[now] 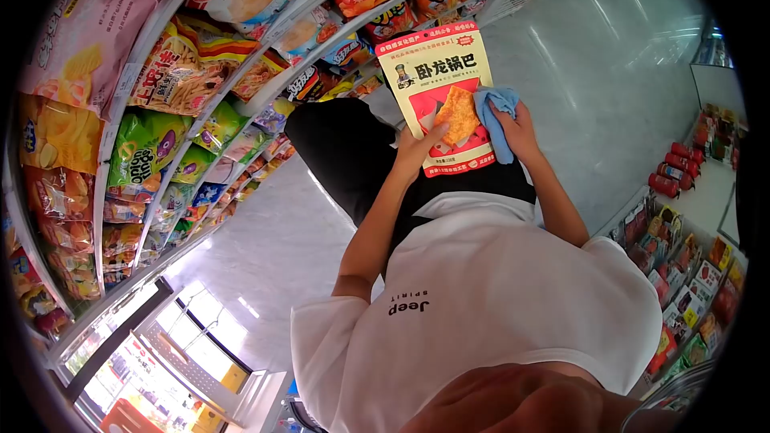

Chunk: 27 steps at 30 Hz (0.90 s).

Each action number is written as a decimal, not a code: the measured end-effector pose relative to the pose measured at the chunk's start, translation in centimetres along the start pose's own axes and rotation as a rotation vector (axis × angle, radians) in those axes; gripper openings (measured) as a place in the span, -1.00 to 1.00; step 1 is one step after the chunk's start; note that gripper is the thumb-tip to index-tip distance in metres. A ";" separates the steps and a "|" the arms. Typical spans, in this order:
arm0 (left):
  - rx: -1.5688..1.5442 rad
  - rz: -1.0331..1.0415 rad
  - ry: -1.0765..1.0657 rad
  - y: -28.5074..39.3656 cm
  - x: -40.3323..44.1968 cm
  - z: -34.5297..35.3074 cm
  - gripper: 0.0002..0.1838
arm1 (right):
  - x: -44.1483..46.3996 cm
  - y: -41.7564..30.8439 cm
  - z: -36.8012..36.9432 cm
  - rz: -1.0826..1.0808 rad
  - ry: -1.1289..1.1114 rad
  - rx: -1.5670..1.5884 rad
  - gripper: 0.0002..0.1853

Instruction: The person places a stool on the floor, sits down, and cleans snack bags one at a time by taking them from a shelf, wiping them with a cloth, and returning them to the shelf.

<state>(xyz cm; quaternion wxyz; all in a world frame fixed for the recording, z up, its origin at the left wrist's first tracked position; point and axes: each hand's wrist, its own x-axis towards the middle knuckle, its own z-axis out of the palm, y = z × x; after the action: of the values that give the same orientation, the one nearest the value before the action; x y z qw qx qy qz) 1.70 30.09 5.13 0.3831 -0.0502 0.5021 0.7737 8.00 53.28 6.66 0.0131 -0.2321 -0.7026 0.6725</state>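
A cream and red bag of rice crisps [438, 69] is held up in front of my lap, its printed front facing me. My left hand [419, 149] grips it at the lower left edge, with the thumb over the front. On the bag's right side, my right hand [517, 130] is closed on a crumpled blue cloth [497, 104]. The cloth lies against the bag's front at its right edge. Fingers behind the bag are hidden.
To the left, curved-looking shelves [120, 112] hold rows of snack bags, including a green bag [144, 148]. More packets [682, 273] hang or stand on a rack at the right. Grey floor [593, 72] lies between. Bright glass [192, 313] is at lower left.
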 end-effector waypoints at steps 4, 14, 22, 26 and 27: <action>-0.010 0.011 0.017 0.0 0.0 0.9 -0.55 | -0.8 0.6 0.6 -0.353 0.125 -0.327 -0.70; 0.095 0.109 0.030 -0.8 -0.2 0.3 -0.55 | -3.7 -1.1 0.7 -0.407 0.066 -0.724 -0.60; 0.094 0.113 0.006 -0.2 -0.2 0.8 -0.46 | 4.2 -1.7 2.4 -0.433 0.195 -0.864 -0.60; 0.110 0.090 0.019 -0.1 -0.3 0.7 -0.46 | 8.5 -1.5 3.4 -0.487 0.251 -0.953 -0.59; 0.119 0.097 0.022 -0.3 -0.1 0.6 -0.46 | 9.9 -1.3 3.6 -0.503 0.271 -0.969 -0.59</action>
<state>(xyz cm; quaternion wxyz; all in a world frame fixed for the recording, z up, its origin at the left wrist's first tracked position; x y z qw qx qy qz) 2.11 30.58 5.26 0.3419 -0.0115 0.5534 0.7594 -2.41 53.33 4.69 0.1550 -0.1213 -0.9570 0.2130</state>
